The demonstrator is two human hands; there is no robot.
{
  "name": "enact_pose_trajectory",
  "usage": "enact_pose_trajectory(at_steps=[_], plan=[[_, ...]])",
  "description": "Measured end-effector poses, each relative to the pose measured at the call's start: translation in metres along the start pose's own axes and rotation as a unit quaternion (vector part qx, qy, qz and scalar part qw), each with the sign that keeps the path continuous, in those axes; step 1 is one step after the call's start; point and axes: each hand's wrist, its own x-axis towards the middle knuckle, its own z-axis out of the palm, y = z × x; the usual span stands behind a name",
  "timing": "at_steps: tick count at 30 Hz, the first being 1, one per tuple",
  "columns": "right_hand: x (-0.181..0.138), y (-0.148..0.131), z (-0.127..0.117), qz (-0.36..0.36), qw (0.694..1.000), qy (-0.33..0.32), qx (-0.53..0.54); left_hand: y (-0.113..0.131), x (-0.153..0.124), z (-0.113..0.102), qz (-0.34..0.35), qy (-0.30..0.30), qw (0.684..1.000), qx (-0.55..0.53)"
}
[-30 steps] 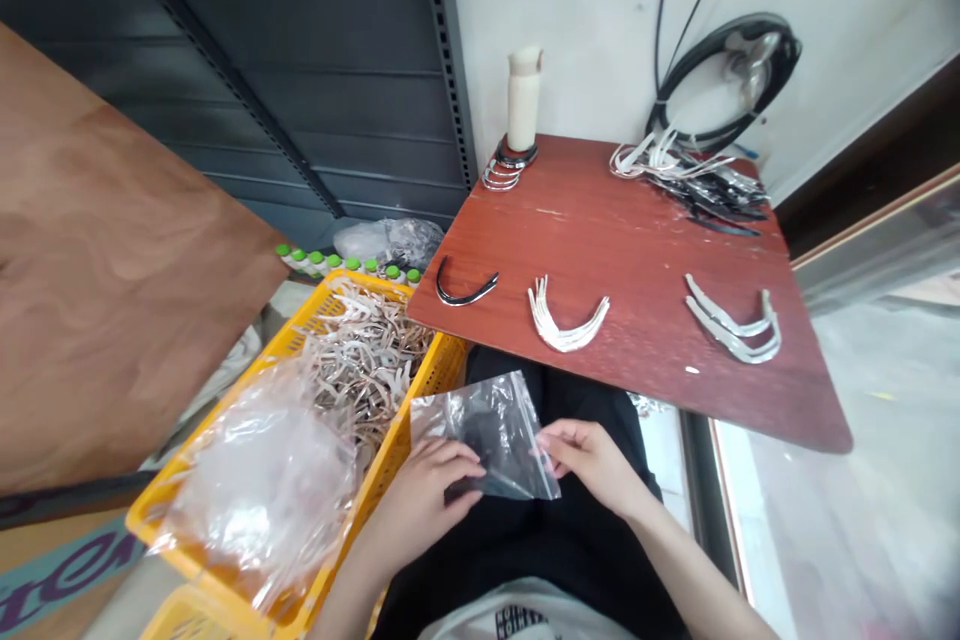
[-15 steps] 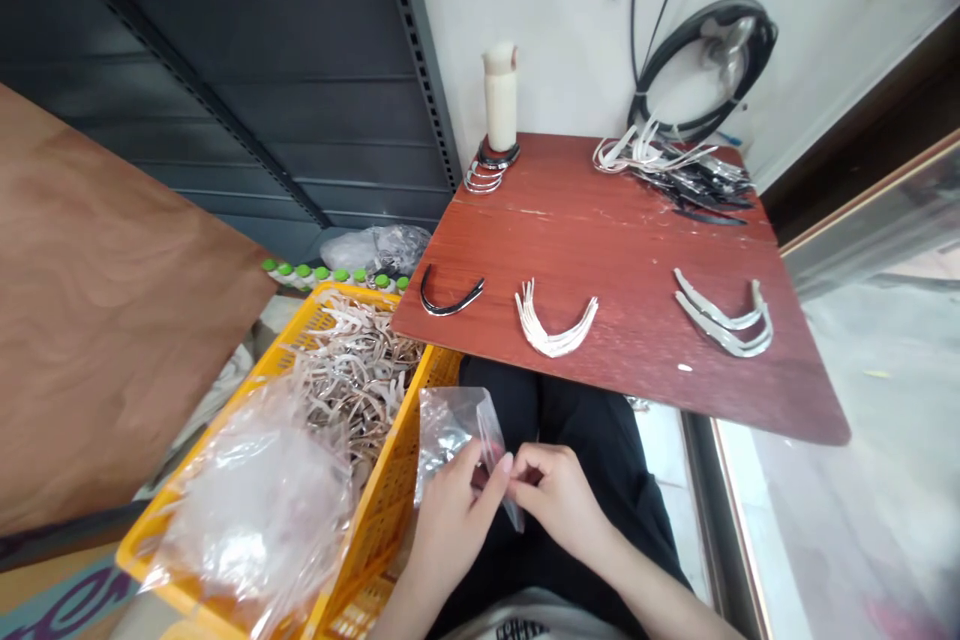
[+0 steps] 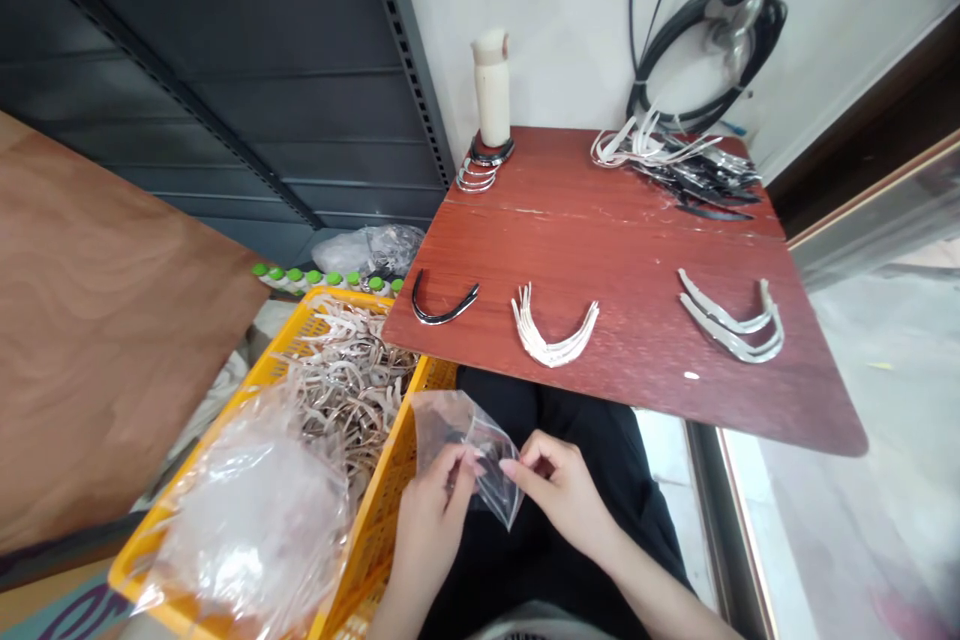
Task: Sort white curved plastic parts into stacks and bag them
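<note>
Brown wooden panel (image 3: 105,340) far left, dark grey metal shelving (image 3: 225,80) behind it, white wall (image 3: 570,20) beyond. Next, a yellow perforated plastic crate (image 3: 375,515) holds a stack of clear bags (image 3: 251,510) at its near end and tangled pale and metallic curved strips (image 3: 352,375) at its far end; a row of green-capped bottles (image 3: 334,280) stands just past it. Some bag edges overhang the crate rim, so a bumped crate could send them sliding.

Left hand (image 3: 435,510): thumb and fingers pinch one clear plastic bag (image 3: 442,412), which is held over the lap in dark trousers (image 3: 540,560), between crate and table. Right hand (image 3: 562,495): fingers grasp the bag's right side. Contents, if any, cannot be told. Film looks thin and slick: likely risks are layers clinging together, a slip from the pinch, or a tear if the hands pull unevenly.

On the red-brown table (image 3: 600,240), left to right: black curved strips (image 3: 442,317), a cream bottle (image 3: 493,95) at the back, white curved strips (image 3: 556,354), loose black and white strips (image 3: 697,170) below a black cable coil (image 3: 774,35), silver curved strips (image 3: 742,350). Front groups lie near the edge; a knee nudging the table could shift them.
</note>
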Motion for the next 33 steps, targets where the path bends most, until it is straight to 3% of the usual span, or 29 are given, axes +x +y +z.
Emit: enact_pose_trajectory(at_steps=[4,7,9,12,15,17,33], plan=[[0.000,-0.006,-0.009,-0.005,0.998,-0.001,-0.070,0.000,0.004,-0.009,-0.005,0.026,0.999,0.044],[-0.001,-0.019,-0.019,-0.074,0.989,-0.022,-0.124,0.001,0.006,-0.005,0.006,0.014,0.998,0.067],[0.002,-0.031,-0.030,-0.168,0.971,0.027,-0.170,0.001,0.007,0.001,0.003,0.007,0.997,0.078],[0.015,-0.049,-0.049,-0.277,0.906,0.168,-0.273,0.001,0.009,0.011,-0.012,0.003,0.997,0.075],[0.036,-0.060,-0.061,-0.271,0.846,0.263,-0.376,0.001,0.012,0.018,-0.019,0.001,0.998,0.057],[0.049,-0.061,-0.062,-0.256,0.829,0.281,-0.411,0.001,0.013,0.020,-0.024,0.000,0.999,0.048],[0.064,-0.047,-0.056,-0.264,0.825,0.286,-0.409,-0.011,0.017,0.029,-0.014,0.017,1.000,0.016]])
